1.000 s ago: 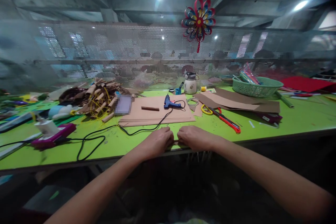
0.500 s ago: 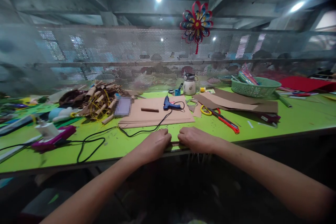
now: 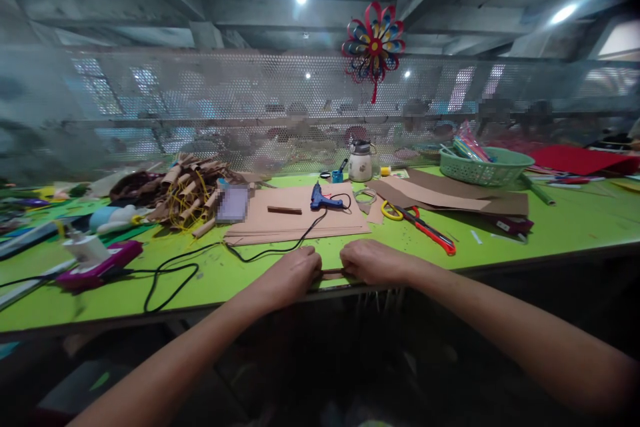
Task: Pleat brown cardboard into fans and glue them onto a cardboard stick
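At the front edge of the green table, my left hand (image 3: 296, 272) and my right hand (image 3: 373, 261) are both closed on a narrow brown cardboard strip (image 3: 332, 274). A short length of the strip shows in the gap between them; its ends are hidden by my fingers. Behind my hands lies a stack of brown cardboard sheets (image 3: 260, 225). On the stack rest a blue glue gun (image 3: 324, 199) with a black cord and a small dark brown cardboard piece (image 3: 284, 210).
Scissors with yellow handles (image 3: 393, 211) and a red-black cutter (image 3: 434, 237) lie right of the stack. Bundled cardboard rolls (image 3: 190, 193) and a purple power strip (image 3: 103, 267) sit left. Farther back are a jug (image 3: 360, 163), a green basket (image 3: 485, 170) and a mesh screen (image 3: 240, 107).
My hands have moved slightly apart, so more of the cardboard strip shows between them. Everything on the table stays in place.
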`<state>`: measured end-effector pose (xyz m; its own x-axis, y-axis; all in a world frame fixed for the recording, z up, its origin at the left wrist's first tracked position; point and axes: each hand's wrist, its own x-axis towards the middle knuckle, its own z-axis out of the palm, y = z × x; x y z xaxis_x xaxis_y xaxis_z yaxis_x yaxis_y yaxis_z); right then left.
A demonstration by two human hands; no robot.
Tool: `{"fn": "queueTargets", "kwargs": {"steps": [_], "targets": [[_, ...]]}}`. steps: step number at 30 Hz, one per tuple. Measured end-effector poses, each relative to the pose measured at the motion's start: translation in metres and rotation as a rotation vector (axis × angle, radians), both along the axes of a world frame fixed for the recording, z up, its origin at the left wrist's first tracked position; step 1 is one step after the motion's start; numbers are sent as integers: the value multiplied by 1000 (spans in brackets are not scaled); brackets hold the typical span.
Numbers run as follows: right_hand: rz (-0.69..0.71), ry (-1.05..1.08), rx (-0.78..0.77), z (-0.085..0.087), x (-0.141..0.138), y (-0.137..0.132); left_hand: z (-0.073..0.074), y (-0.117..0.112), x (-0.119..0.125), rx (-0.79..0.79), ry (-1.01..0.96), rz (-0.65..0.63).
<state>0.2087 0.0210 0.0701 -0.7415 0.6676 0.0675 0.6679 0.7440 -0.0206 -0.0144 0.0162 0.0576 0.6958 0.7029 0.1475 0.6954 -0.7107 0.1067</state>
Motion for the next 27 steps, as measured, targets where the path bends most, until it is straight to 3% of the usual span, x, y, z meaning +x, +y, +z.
{"fn": "queueTargets", "kwargs": {"steps": [5, 11, 20, 27], "targets": [[4, -12, -58, 1, 1, 3, -3, -2, -5, 3, -49, 6], [89, -86, -23, 2, 1, 6, -2, -5, -8, 11, -33, -38], [100, -105, -25, 6, 10, 2, -3, -6, -15, -1, -56, -22], [-54, 22, 38, 5, 38, 7, -6, -4, -19, 121, 41, 4]]}}
